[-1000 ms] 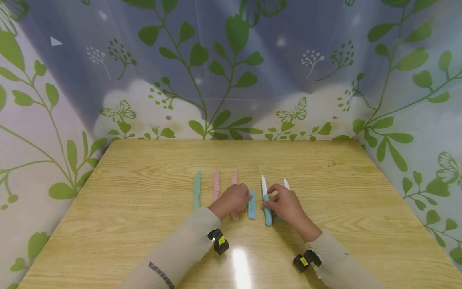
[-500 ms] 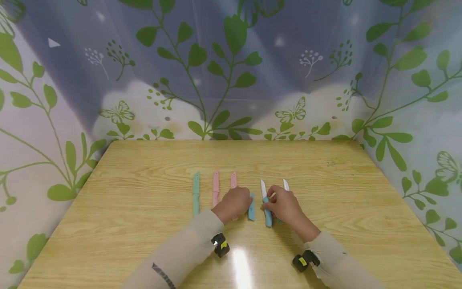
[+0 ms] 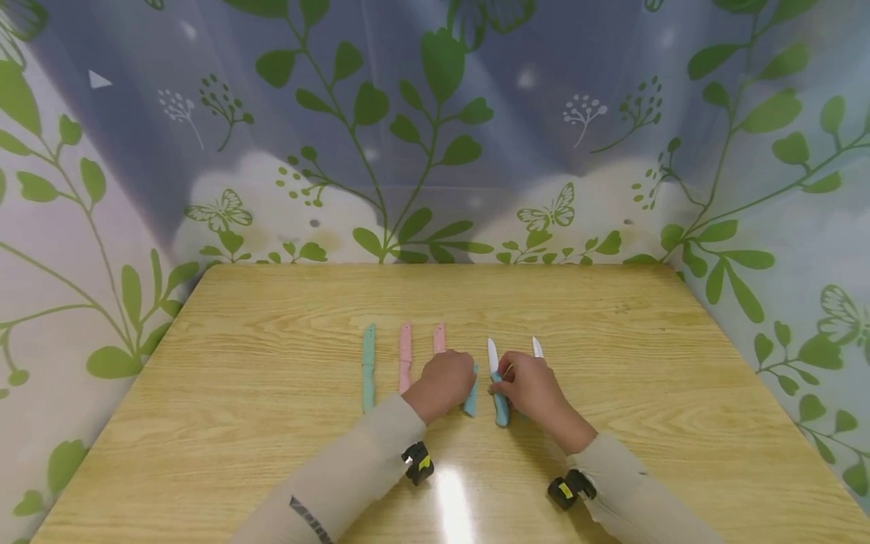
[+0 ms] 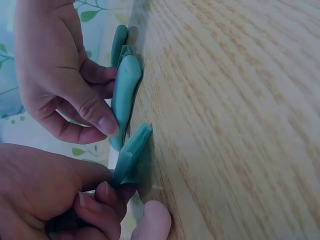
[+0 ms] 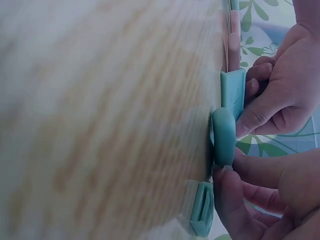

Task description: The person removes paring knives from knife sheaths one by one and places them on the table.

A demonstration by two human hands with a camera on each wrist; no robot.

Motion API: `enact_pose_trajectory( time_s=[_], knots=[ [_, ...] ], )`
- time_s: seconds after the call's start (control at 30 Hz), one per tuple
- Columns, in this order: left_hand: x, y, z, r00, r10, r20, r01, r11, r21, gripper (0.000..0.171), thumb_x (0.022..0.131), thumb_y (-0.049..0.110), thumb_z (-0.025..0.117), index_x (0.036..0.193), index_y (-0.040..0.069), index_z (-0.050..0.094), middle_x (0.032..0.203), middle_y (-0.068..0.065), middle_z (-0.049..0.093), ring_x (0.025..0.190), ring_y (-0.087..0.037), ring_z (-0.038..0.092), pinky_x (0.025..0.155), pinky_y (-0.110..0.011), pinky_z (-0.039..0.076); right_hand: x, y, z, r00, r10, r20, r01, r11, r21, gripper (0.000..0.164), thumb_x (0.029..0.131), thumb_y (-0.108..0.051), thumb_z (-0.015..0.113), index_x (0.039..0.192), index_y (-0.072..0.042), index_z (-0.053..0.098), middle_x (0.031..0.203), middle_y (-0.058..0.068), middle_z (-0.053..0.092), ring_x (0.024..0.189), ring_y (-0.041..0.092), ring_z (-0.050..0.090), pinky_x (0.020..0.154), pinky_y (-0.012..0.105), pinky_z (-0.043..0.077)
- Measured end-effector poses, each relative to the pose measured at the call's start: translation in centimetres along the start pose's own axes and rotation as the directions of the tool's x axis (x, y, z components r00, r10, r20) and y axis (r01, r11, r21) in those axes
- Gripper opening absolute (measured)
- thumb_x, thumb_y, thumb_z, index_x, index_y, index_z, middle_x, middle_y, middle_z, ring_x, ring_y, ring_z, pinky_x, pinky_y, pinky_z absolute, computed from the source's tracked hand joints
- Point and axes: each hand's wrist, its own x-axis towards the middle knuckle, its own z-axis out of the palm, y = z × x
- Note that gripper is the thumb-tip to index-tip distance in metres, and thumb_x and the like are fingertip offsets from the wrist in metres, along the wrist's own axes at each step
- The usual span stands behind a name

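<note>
My left hand [image 3: 445, 384] pinches a blue knife sheath [image 3: 470, 400] between thumb and fingers; in the left wrist view the sheath [image 4: 132, 152] has its open end tilted off the table. Beside it, my right hand [image 3: 537, 385] pinches the blue handle of a paring knife [image 3: 501, 412], whose white blade points away from me. The sheath and knife lie side by side, close together. A second white-bladed knife [image 3: 537, 346] lies right of my right hand, which mostly hides it. Another blue-green sheath [image 5: 202, 212] rests near my right fingers in the right wrist view.
Left of my hands lie a sheathed green knife [image 3: 368, 366] and a sheathed pink knife [image 3: 405, 351]. A second pink knife [image 3: 439, 338] is partly covered by my left hand. The wooden table [image 3: 272, 317] meets a leaf-patterned curtain [image 3: 435, 151] at its back edge.
My left hand has shifted slightly right and covers more of the blue sheath. The blue knife has come slightly toward me in my right hand. The other knives have not visibly moved.
</note>
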Motion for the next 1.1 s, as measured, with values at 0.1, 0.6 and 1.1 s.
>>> enact_pose_trajectory(
  time_s=[0.1,0.6,1.1],
  knots=[
    [-0.1,-0.1,-0.1,1.0,-0.003,0.004,0.002,1.0,0.01,0.024,0.096,0.02,0.055,0.077,0.008,0.061,0.071,-0.005,0.056,0.061,-0.017,0.052,0.045,-0.027,0.043,0.1,-0.1,0.0,1.0,-0.016,-0.005,0.016,0.999,-0.032,0.019,0.076,-0.008,0.078,0.083,-0.001,0.061,0.065,0.005,0.064,0.05,0.011,0.054,0.046,0.026,0.046],
    [-0.4,-0.8,-0.2,1.0,0.03,-0.004,-0.03,1.0,0.0,0.02,0.094,0.026,0.061,0.09,0.006,0.065,0.078,-0.004,0.064,0.064,-0.015,0.053,0.049,-0.028,0.045,0.3,-0.1,0.2,1.0,-0.026,0.005,0.027,0.992,-0.127,0.024,0.08,-0.012,0.076,0.067,-0.008,0.057,0.058,-0.001,0.053,0.051,0.012,0.045,0.047,0.026,0.037],
    [-0.3,-0.7,0.0,1.0,-0.002,0.025,0.003,1.0,-0.029,0.024,0.094,0.031,0.06,0.092,0.008,0.066,0.072,-0.002,0.062,0.056,-0.014,0.05,0.045,-0.027,0.041,0.1,-0.1,-0.8,1.0,-0.017,0.004,0.018,0.994,-0.105,0.02,0.084,-0.017,0.072,0.074,-0.005,0.061,0.056,0.001,0.054,0.049,0.012,0.043,0.045,0.026,0.037]
  ],
)
